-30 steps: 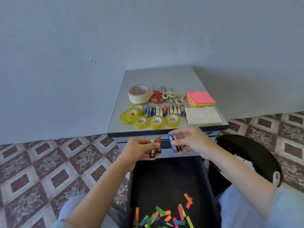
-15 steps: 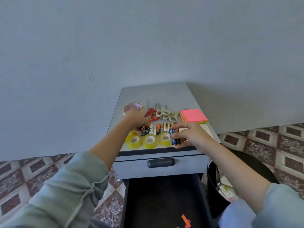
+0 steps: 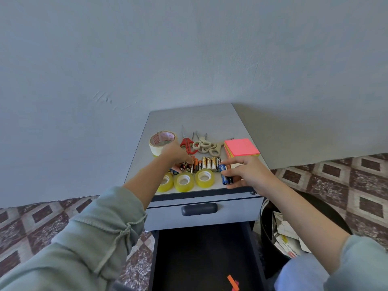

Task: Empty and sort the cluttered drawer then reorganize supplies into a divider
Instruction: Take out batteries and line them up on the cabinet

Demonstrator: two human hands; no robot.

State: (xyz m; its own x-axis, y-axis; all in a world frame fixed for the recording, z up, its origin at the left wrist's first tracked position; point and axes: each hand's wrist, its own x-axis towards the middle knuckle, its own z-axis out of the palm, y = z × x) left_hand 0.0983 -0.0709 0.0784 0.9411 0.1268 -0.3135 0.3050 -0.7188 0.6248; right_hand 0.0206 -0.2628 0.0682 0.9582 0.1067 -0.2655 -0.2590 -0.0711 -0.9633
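On the grey cabinet top (image 3: 197, 118) lies a row of batteries (image 3: 210, 163). My left hand (image 3: 175, 154) reaches over the row's left end and pinches a dark battery (image 3: 183, 165) there. My right hand (image 3: 245, 172) holds a blue battery and a dark one (image 3: 225, 175) upright at the row's right end, near the front edge. Three yellow tape rolls (image 3: 184, 181) sit in front of the row. The open black drawer (image 3: 201, 259) below holds a few coloured paper strips (image 3: 233, 283).
A wide masking tape roll (image 3: 161, 141), red scissors (image 3: 186, 143), cream scissors (image 3: 206, 145) and a pink sticky-note pad (image 3: 241, 148) lie behind the batteries. A closed upper drawer with a dark handle (image 3: 199, 208) is above the open one. A black bin with papers (image 3: 294, 238) stands to the right.
Both hands rose from above the open drawer to the cabinet top, carrying batteries. The left went to the row's left end, the right to its right end. The view tilted upward.
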